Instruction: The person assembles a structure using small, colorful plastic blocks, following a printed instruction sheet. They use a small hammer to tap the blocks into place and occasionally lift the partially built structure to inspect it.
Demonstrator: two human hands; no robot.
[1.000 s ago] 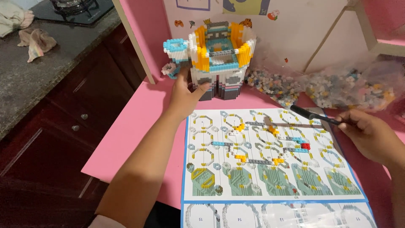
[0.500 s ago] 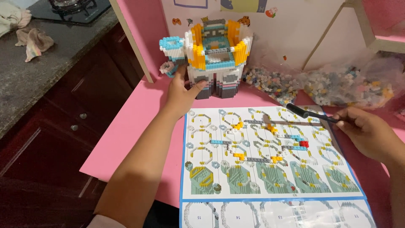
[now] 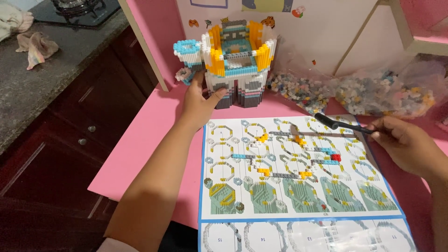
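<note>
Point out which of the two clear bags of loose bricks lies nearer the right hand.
The right-hand bag of bricks, by the shelf, just above the right hand. The other bag sits beside the brick model.

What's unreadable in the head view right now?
- Left hand fingertips: hidden behind the block model.
- Black tool rear end: covered by the right hand.
- Loose pieces in the plastic bags: too small to distinguish.
- Instruction sheet: bottom edge cut off.

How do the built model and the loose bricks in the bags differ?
The model stands upright as one joined block structure; the loose bricks lie in jumbled heaps inside clear bags. The left hand touches the model; no hand touches the bags. Both rest on the pink table and show white, yellow and grey pieces.
</note>
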